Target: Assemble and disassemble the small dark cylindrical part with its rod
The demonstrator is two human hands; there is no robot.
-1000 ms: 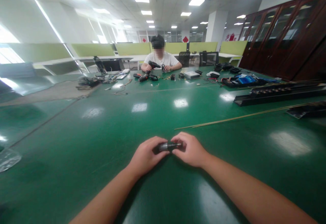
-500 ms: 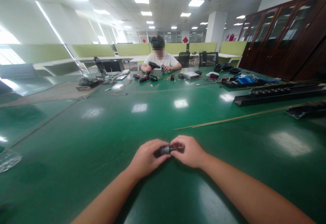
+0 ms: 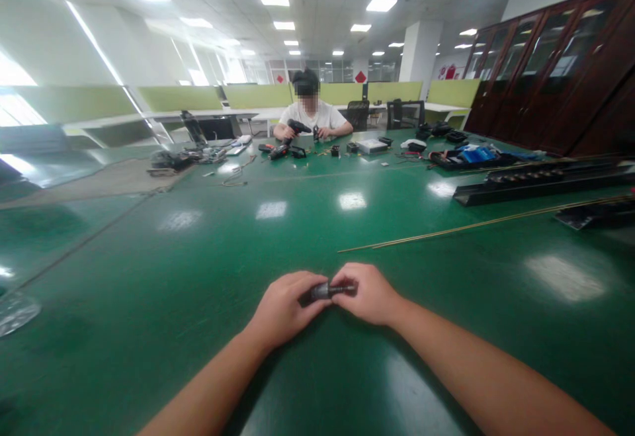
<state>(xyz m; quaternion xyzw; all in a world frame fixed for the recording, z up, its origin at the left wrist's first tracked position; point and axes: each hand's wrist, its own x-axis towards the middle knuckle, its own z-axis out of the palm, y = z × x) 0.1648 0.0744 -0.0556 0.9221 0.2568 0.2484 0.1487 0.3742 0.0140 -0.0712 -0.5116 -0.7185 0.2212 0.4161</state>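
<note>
Just above the green tabletop, my left hand (image 3: 286, 308) is closed around a small dark grey metal cylinder (image 3: 320, 291), thumb below and fingers above it. From the cylinder's right end a thin ridged shaft (image 3: 343, 288) points to the right, lying roughly level. My right hand (image 3: 371, 296) pinches at this shaft, its fingertips close to the cylinder's end. Whether shaft and cylinder are one piece I cannot tell. The cylinder's left end is hidden in my left palm.
Two thin brass rods (image 3: 426, 233) lie beyond my right hand, with black metal channels (image 3: 526, 188) farther right. Across the green table (image 3: 223, 244) a person (image 3: 313, 117) in a white shirt holds a power drill (image 3: 297, 127). Tools and small parts lie around that person.
Hardly anything differs. Both hands keep their hold on the cylinder and shaft, and the view has shifted very slightly.
</note>
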